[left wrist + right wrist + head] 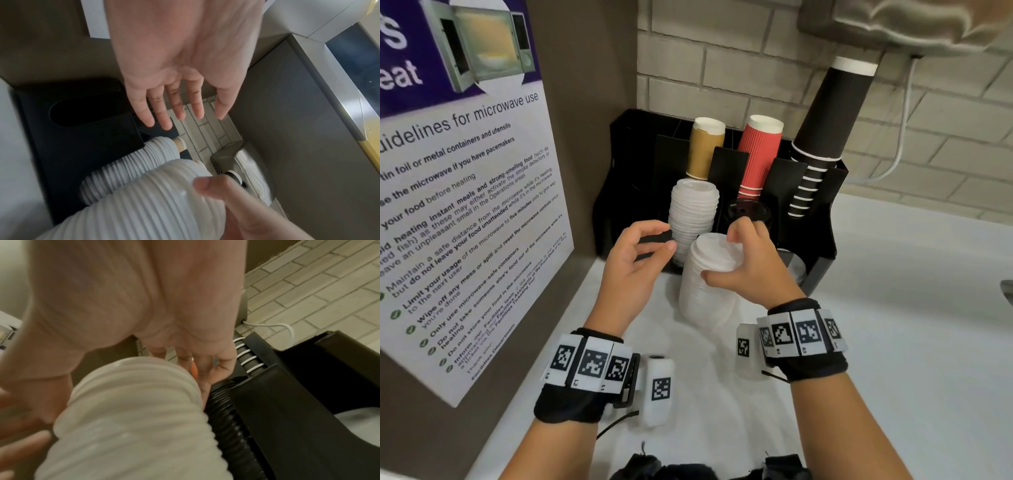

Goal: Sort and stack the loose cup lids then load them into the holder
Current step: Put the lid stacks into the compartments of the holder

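A tall stack of white lids [705, 291] stands on the white counter in front of the black holder [822, 240]. My right hand [722, 255] grips its top, thumb on the near side and fingers over the far rim. The same stack fills the right wrist view [133, 410] and the left wrist view [144, 203]. A second stack of white lids [693, 219] sits in the holder's left front slot, with black lids [748, 210] in the slot beside it. My left hand [664, 240] hovers just left of the stacks, fingers relaxed [179, 112], holding nothing.
Gold cups [705, 147], red cups [758, 157] and black cups [822, 137] stand in the holder's rear slots. A microwave poster [465, 205] covers the left wall close to my left arm. A metal appliance [893, 24] hangs overhead at the right. The counter [893, 325] stretches right.
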Demonstrator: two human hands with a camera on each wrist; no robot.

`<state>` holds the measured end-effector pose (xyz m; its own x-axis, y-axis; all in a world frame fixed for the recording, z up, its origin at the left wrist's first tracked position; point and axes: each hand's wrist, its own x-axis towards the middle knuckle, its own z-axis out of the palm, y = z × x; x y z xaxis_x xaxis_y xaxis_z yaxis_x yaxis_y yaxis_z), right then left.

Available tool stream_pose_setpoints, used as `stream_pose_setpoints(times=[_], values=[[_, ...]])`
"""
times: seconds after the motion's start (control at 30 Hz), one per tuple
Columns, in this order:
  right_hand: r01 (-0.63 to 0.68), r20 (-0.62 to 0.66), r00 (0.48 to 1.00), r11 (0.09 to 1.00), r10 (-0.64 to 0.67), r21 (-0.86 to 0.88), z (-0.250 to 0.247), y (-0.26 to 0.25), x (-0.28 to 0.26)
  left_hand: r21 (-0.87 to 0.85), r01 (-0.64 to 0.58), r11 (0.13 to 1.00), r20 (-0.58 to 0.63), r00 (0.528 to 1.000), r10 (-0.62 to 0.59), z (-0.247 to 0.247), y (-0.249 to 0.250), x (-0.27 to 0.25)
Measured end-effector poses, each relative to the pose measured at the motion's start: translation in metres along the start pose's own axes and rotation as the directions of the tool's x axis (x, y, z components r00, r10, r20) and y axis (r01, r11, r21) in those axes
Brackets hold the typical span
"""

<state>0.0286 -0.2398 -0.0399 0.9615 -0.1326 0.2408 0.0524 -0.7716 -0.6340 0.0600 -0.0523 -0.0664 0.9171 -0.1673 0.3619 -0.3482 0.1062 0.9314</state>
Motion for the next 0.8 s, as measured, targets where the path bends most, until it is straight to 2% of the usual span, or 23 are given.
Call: stream_pose_setpoints(times=[0.07, 0.17, 0.23, 0.37, 0.6, 0.8], values=[[0.035, -0.076, 0.997, 0.997, -0.029, 0.067, -0.005, 0.002, -0.002, 0.014, 0.027, 1.0, 0.034, 0.999, -0.028, 0.0, 0.001, -0.001], [0.103, -0.128, 0.989, 0.969, -0.076, 0.222, -0.012, -0.002, -0.008, 0.043, 0.058, 0.997, 0.168, 0.984, -0.064, 0.005, 0.004, -0.002], [0.111, -0.061, 0.994, 0.922, -0.095, 0.371, -0.012, -0.01, -0.012, -0.004, 0.062, 0.998, 0.237, 0.97, -0.06, 0.014, 0.005, -0.004], [0.06, 0.082, 0.989, 0.844, -0.122, 0.532, -0.014, -0.022, -0.019, -0.115, 0.09, 0.989, 0.253, 0.966, -0.058, 0.023, 0.009, -0.007], [-0.044, 0.205, 0.975, 0.821, -0.09, 0.57, -0.034, -0.022, -0.026, -0.173, 0.076, 0.982, 0.31, 0.95, -0.019, 0.016, 0.011, -0.008], [-0.039, 0.223, 0.969, 0.822, -0.108, 0.568, -0.04, -0.021, -0.026, -0.178, 0.084, 0.981, 0.32, 0.947, -0.023, 0.018, 0.012, -0.007]])
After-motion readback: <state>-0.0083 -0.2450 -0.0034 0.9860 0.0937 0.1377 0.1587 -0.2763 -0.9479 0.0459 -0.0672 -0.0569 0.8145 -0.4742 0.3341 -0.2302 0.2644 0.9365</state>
